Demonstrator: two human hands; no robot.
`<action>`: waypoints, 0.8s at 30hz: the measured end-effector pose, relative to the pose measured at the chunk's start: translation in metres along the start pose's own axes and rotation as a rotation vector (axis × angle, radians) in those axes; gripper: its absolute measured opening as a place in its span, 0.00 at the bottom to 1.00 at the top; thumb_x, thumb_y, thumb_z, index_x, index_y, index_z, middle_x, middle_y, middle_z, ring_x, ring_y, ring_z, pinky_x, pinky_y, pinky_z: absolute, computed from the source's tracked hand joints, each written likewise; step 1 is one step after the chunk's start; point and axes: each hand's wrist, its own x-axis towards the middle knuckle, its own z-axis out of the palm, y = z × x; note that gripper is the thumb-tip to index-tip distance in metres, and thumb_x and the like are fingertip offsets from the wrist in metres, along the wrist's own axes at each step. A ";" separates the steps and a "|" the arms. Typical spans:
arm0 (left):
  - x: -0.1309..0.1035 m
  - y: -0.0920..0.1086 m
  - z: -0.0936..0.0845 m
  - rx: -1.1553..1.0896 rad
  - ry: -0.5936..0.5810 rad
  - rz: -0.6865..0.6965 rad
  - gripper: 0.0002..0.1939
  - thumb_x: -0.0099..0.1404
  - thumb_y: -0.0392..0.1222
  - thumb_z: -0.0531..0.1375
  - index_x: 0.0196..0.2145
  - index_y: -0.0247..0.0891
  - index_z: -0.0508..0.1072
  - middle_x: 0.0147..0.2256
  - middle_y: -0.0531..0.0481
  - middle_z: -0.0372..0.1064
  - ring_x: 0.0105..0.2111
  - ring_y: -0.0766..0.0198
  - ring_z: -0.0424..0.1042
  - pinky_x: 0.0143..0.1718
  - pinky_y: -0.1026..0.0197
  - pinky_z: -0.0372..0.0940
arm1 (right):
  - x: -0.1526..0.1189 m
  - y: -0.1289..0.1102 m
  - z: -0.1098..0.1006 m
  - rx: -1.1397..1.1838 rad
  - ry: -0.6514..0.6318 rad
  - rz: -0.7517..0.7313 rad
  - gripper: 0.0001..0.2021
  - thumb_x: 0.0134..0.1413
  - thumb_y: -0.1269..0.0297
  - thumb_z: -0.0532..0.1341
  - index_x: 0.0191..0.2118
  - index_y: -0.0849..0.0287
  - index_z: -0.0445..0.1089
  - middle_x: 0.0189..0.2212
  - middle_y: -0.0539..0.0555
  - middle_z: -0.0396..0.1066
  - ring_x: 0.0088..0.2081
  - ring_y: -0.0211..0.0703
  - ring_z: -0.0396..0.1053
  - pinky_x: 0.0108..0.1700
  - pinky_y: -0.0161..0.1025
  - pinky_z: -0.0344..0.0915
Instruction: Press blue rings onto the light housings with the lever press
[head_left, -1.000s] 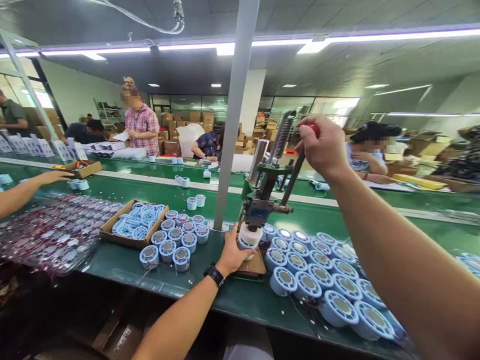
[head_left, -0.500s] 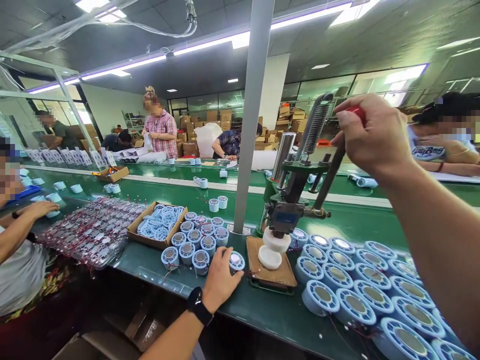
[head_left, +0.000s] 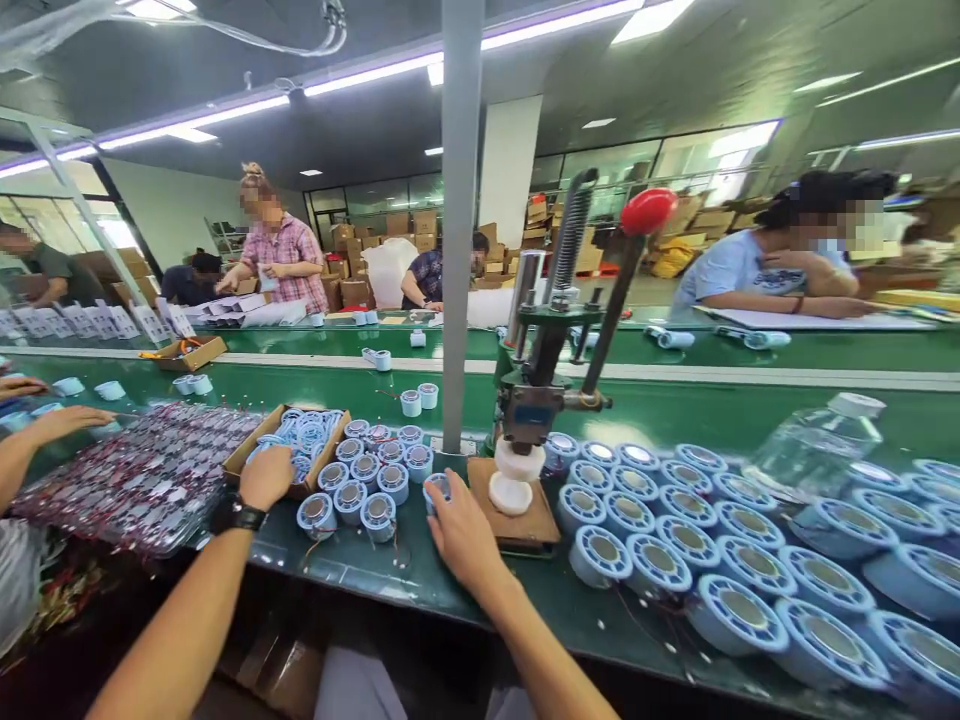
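My left hand (head_left: 268, 476), with a watch on its wrist, reaches over the near side of a cardboard box (head_left: 306, 490) of light-blue rings (head_left: 315, 430); its fingertips are hidden. My right hand (head_left: 461, 528) curls round a light-blue round housing (head_left: 437, 488) on the table, partly covered by the fingers. Just right of it stands a green hand press (head_left: 531, 400) with a red-knobbed lever (head_left: 619, 290), which nobody touches. Under its ram a white round pad (head_left: 520, 460) is above a white round seat (head_left: 511, 494) on a brown board (head_left: 540, 525).
Several similar housings with metal discs (head_left: 362, 467) stand left of my right hand, and many more (head_left: 690, 545) fill the right. A clear bottle (head_left: 821, 445) lies among those. Wired boards (head_left: 142, 480) cover the left; a grey post (head_left: 454, 250) rises behind. Co-workers sit and stand around.
My right hand has let go of the press lever and come down to the housing. My left hand has left that housing and moved left to the box of rings. The view has turned right.
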 end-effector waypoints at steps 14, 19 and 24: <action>-0.033 0.078 0.001 -0.109 -0.180 -0.030 0.26 0.61 0.63 0.49 0.44 0.45 0.75 0.28 0.53 0.72 0.26 0.56 0.72 0.33 0.52 0.71 | -0.118 0.005 -0.057 0.150 0.330 0.051 0.20 0.57 0.76 0.56 0.54 0.54 0.68 0.58 0.60 0.57 0.57 0.48 0.62 0.55 0.44 0.69; -0.100 0.178 0.056 -0.326 -0.484 0.279 0.15 0.64 0.43 0.51 0.41 0.40 0.75 0.39 0.46 0.76 0.38 0.55 0.75 0.42 0.55 0.71 | -0.123 0.026 -0.087 0.033 0.478 0.104 0.18 0.63 0.74 0.54 0.54 0.53 0.69 0.58 0.60 0.57 0.58 0.47 0.62 0.55 0.42 0.69; -0.112 0.176 0.104 -0.164 -0.407 0.260 0.18 0.68 0.35 0.48 0.46 0.34 0.75 0.46 0.40 0.72 0.46 0.50 0.70 0.50 0.47 0.67 | -0.087 0.090 -0.135 0.049 0.569 0.322 0.20 0.63 0.62 0.55 0.59 0.54 0.67 0.56 0.60 0.63 0.57 0.50 0.64 0.56 0.49 0.67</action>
